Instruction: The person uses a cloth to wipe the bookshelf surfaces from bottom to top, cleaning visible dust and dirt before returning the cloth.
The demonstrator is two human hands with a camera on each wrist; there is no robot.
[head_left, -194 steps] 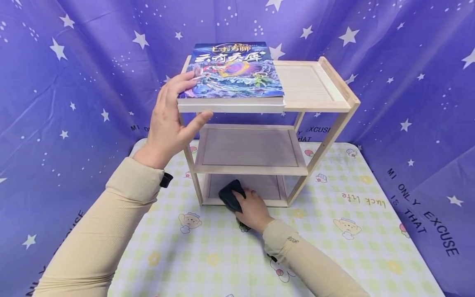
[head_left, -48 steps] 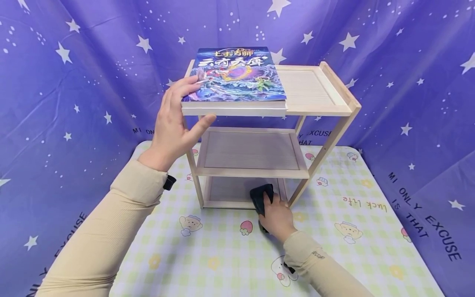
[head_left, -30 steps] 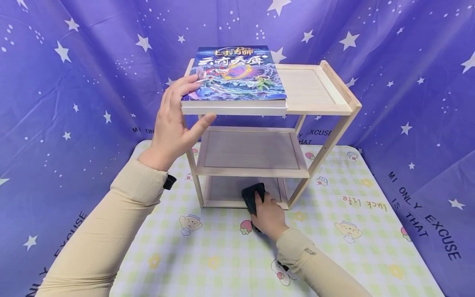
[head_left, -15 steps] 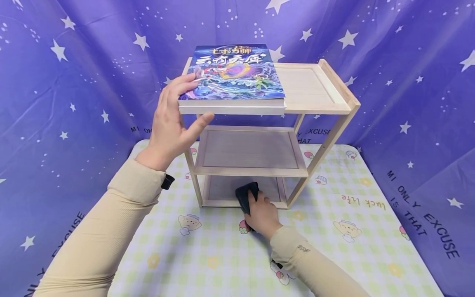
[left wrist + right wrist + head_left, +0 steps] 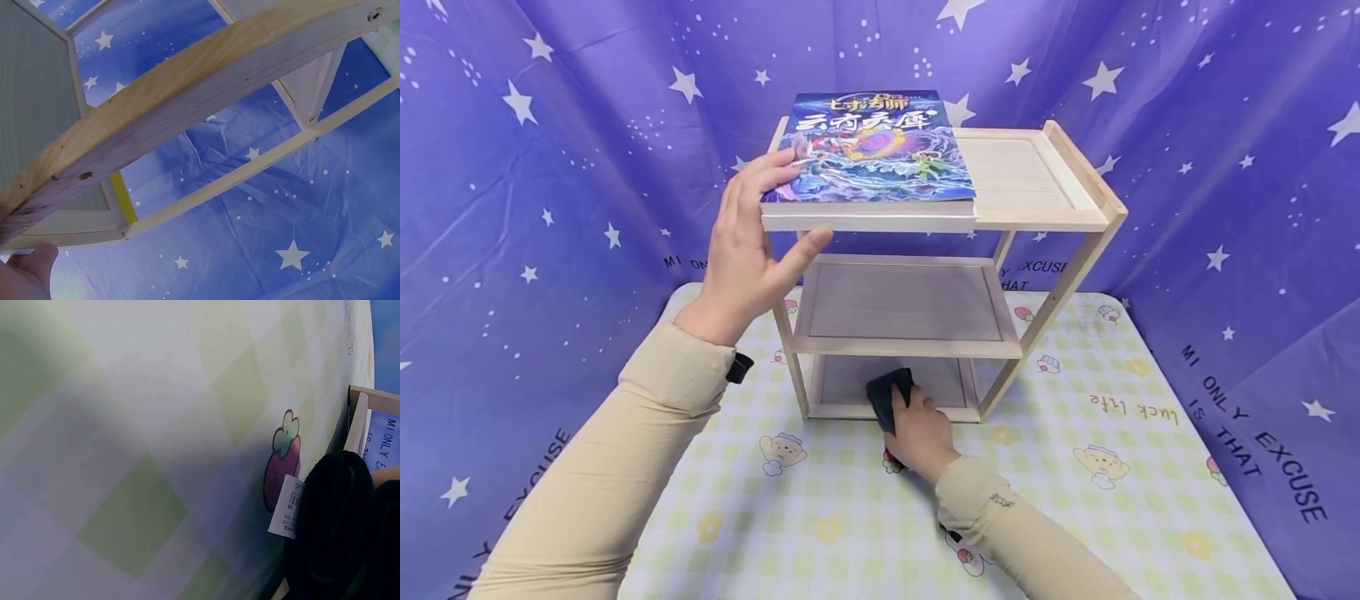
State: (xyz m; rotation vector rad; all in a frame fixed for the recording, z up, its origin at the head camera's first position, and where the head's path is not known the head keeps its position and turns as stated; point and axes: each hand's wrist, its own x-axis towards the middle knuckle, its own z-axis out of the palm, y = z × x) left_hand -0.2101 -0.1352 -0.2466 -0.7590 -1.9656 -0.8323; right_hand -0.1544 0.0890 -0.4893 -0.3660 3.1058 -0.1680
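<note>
A three-tier wooden shelf [image 5: 908, 346] stands on the table. A thick illustrated book [image 5: 880, 158] lies on the left of its top tier, white page edges facing me. My left hand [image 5: 741, 242] grips the shelf's top left corner, fingers over the end and onto the book, thumb stretched along the front. Only the thumb of that left hand [image 5: 31, 275] shows in the left wrist view. Down at the bottom tier, my right hand [image 5: 921, 429] holds a dark folded cloth [image 5: 887, 396] against the board near its front rail. A white label [image 5: 287, 506] sticks out from the cloth [image 5: 331, 519].
A green-and-white checked tablecloth [image 5: 820, 542] with cartoon prints covers the table. Purple star-patterned curtains [image 5: 587, 125] enclose the back and sides. The middle tier [image 5: 906, 300] sits close above the right hand, and the front legs [image 5: 1037, 325] stand either side of it.
Over the last second and a half my right hand has slid the cloth leftward along the bottom tier, from near its right end toward the middle. The left hand keeps its place on the shelf.
</note>
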